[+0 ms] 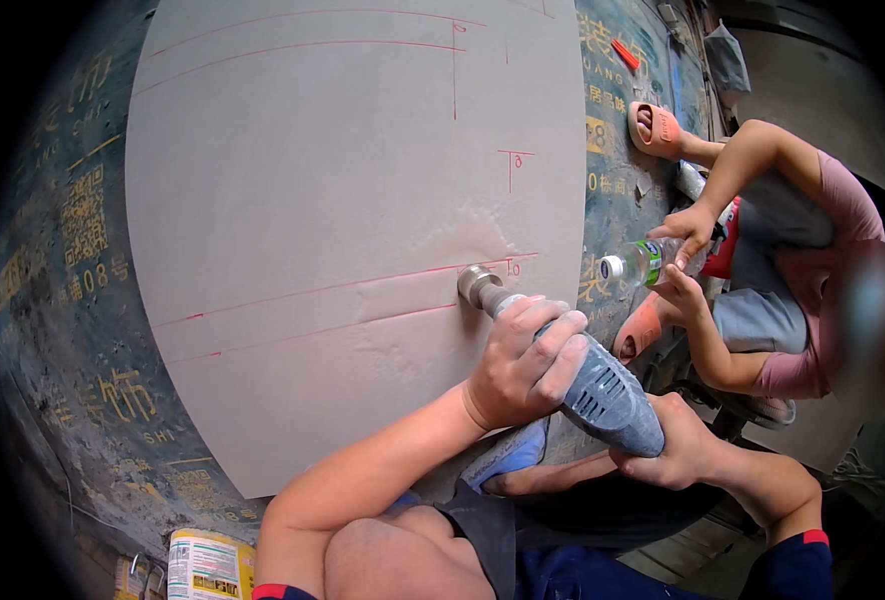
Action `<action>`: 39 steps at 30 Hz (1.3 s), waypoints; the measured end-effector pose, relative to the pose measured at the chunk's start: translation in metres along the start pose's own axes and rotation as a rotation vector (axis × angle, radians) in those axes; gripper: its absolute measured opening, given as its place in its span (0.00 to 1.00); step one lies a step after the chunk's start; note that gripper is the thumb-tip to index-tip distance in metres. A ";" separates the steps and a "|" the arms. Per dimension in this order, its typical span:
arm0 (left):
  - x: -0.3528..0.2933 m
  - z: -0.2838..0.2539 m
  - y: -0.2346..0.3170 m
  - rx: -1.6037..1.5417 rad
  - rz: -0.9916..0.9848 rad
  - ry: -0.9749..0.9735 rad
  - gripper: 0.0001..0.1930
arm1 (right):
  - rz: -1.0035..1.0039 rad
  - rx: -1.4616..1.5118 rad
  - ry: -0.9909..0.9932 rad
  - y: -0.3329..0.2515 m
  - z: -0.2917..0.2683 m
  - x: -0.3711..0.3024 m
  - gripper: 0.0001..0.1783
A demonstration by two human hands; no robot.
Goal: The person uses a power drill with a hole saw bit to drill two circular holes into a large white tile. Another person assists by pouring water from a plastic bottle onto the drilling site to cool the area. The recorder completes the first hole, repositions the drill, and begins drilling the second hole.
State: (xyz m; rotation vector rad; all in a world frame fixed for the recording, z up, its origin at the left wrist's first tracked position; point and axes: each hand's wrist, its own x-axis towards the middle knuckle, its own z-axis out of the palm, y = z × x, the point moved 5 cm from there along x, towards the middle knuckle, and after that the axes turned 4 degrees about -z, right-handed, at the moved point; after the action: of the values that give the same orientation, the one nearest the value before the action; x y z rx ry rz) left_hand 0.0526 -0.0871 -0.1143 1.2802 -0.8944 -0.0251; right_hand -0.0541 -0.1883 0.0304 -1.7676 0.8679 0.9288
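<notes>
Grey handheld power drill [602,385] with a round metal hole-cutter [479,285] sits pressed against the pale flat board [342,200], right on the lower red marked lines. Left hand [522,365] has its fingers wrapped tight around the body, right hand [674,445] closed on the rear grip. No finished hole shows on the board, so cutting looks barely begun. Beside them, another person's hands [684,232] hold a clear plastic bottle [640,262].

Drill [602,395] rear hidden under both hands
</notes>
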 end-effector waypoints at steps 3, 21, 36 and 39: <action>-0.001 -0.004 0.000 -0.013 0.000 0.027 0.26 | -0.014 -0.050 0.001 -0.008 0.003 0.001 0.22; 0.010 -0.016 -0.008 -0.049 -0.114 0.065 0.31 | 0.045 -0.103 -0.044 -0.052 -0.008 0.008 0.20; 0.029 -0.007 -0.022 -0.047 -0.085 0.102 0.38 | 0.101 0.104 -0.111 -0.051 -0.033 0.017 0.18; 0.034 -0.006 -0.022 -0.045 -0.084 0.078 0.39 | 0.147 0.180 -0.125 -0.052 -0.038 0.018 0.17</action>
State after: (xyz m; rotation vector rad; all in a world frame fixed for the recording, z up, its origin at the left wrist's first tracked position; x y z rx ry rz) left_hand 0.0891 -0.1063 -0.1137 1.2676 -0.7693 -0.0612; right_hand 0.0076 -0.2098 0.0465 -1.4923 0.9785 1.0121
